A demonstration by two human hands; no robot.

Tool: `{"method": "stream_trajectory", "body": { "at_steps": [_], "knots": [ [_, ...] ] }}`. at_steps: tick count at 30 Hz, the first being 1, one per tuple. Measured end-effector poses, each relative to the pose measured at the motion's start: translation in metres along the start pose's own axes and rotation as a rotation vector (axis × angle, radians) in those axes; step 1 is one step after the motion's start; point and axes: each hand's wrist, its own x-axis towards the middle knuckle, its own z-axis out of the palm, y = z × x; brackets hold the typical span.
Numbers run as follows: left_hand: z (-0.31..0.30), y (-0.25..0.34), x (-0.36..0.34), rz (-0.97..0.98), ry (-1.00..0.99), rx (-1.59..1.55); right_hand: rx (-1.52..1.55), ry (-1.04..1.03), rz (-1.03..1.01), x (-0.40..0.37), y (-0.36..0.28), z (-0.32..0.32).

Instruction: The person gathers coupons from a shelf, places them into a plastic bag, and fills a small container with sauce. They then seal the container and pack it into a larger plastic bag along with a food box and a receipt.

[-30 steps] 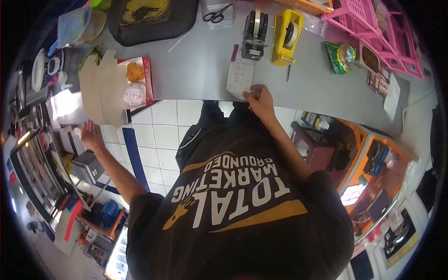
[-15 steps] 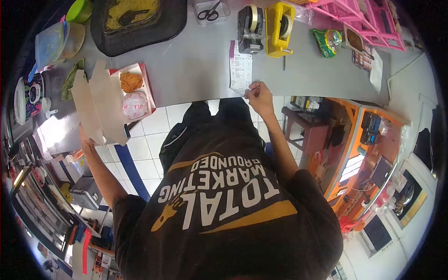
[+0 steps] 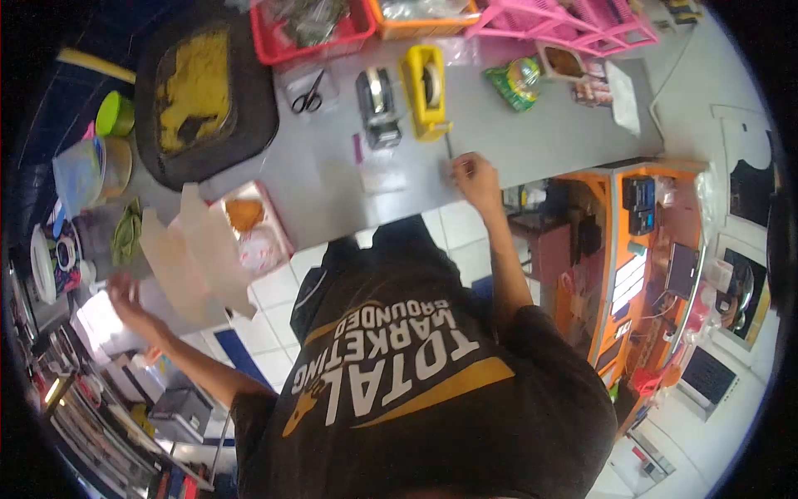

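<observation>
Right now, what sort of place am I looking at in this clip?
Most likely a takeaway food shop. An open box holds fried chicken, a receipt lies on the counter, and a yellow tape dispenser stands behind it.

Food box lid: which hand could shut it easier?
Probably the left hand: it is right beside the open lid of the food box. The right hand is far along the counter, by the receipt.

Right hand now off the receipt, further right.
</observation>
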Motion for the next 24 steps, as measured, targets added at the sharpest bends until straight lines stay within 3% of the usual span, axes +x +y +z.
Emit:
{"method": "stream_trajectory", "body": {
  "at_steps": [3,6,7,8,9,10,13,15,17,19,21,24],
  "knots": [
    [0.064,0.099,-0.036,0.238,0.196,0.002,-0.131,0.395,-0.126,0.076,0.001,-0.079],
    [0.151,0.143,-0.090,0.239,0.118,-0.124,-0.150,0.552,-0.287,0.159,0.029,-0.127],
    [0.187,0.175,-0.124,0.226,0.032,-0.017,-0.140,0.585,-0.370,0.186,0.044,-0.137],
    [0.220,0.201,-0.149,0.211,-0.049,0.086,-0.002,0.421,-0.286,0.212,0.065,-0.140],
    [0.257,0.179,-0.165,0.300,-0.126,-0.110,0.042,0.364,-0.304,0.231,0.080,-0.140],
    [0.295,0.180,-0.192,0.270,-0.257,-0.323,0.082,0.297,-0.317,0.240,0.092,-0.135],
    [0.386,0.218,-0.260,0.159,-0.547,-0.222,0.346,-0.036,-0.257,0.238,0.097,-0.122],
    [0.446,0.219,-0.303,0.134,-0.744,-0.173,0.409,-0.131,-0.222,0.224,0.091,-0.109],
    [0.506,0.222,-0.338,-0.020,-1.027,-0.136,0.368,-0.056,-0.230,0.213,0.076,-0.098],
    [0.557,0.215,-0.364,0.182,-1.024,0.140,0.315,-0.054,-0.270,0.224,0.070,-0.108],
    [0.590,0.224,-0.372,0.217,-0.969,0.276,0.261,-0.156,-0.313,0.237,0.067,-0.104],
    [0.618,0.222,-0.372,0.370,-0.852,0.436,0.150,0.107,-0.560,0.265,0.052,-0.099]
  ]
}}
